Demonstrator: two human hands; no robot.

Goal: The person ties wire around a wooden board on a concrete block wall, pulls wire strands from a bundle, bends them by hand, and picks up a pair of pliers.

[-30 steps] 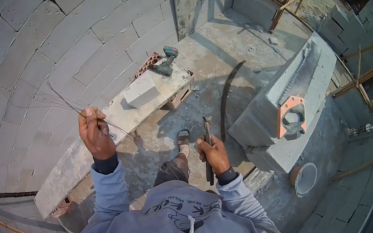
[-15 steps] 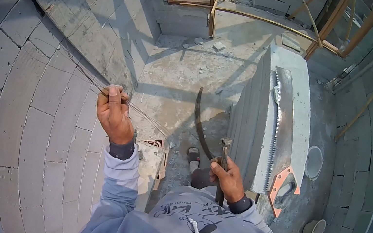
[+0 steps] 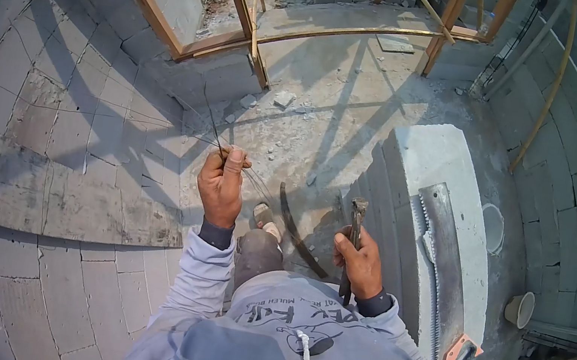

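Observation:
Thin wires (image 3: 210, 110) are pinched between the thumb and fingers of my left hand (image 3: 221, 188), raised at left of centre. Their ends fan out to the left and down to the right of the fist. My right hand (image 3: 360, 262) is wrapped round a dark hand tool (image 3: 356, 226), held upright with its metal head above the fist; it looks like pincers. Just right of that hand stands a stack of pale blocks (image 3: 435, 147), with a handsaw (image 3: 443, 259) lying on top. The saw's orange handle is toward me.
A dark curved strip (image 3: 294, 236) lies on the floor near my foot. Wooden frames (image 3: 212, 45) stand ahead above a low block wall. Block walls rise at left and right. At the right are a bucket (image 3: 519, 309) and a round pale container (image 3: 492, 229).
My view has turned and moved forward; the bench with the drill has left it. The wires and the tool are still in my hands. My left hand appears closer to my right.

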